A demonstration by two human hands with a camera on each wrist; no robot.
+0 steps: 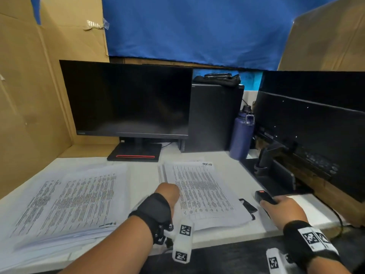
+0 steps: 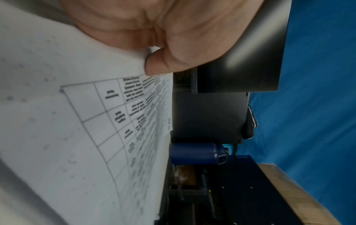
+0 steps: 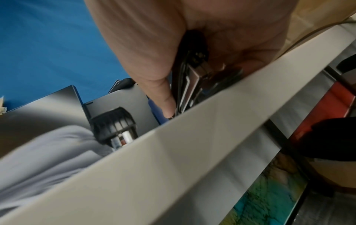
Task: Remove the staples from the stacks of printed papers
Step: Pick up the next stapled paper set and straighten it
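1. Right-hand paper stack (image 1: pixel 203 194) lies on the white surface (image 1: pixel 256 224) at 12 o'clock from the body; its left edge is pinched by the left hand (image 1: pixel 167 194), thumb (image 2: pixel 156 67) on top, fingers curled under; a loose pinch could let sheets slide or fan out
2. Black staple tool (image 1: pixel 264 197) is clamped in the right hand (image 1: pixel 284 209), fingers closed round it, at 3 o'clock of that stack and apart from it; a careless bite could tear the corner
3. No staple can be made out; a wrong corner may be worked
4. Second stack (image 1: pixel 65 202) at 9 o'clock overhangs loosely; a left-forearm nudge could spill it
5. Pulled staples could scatter unseen on the surface
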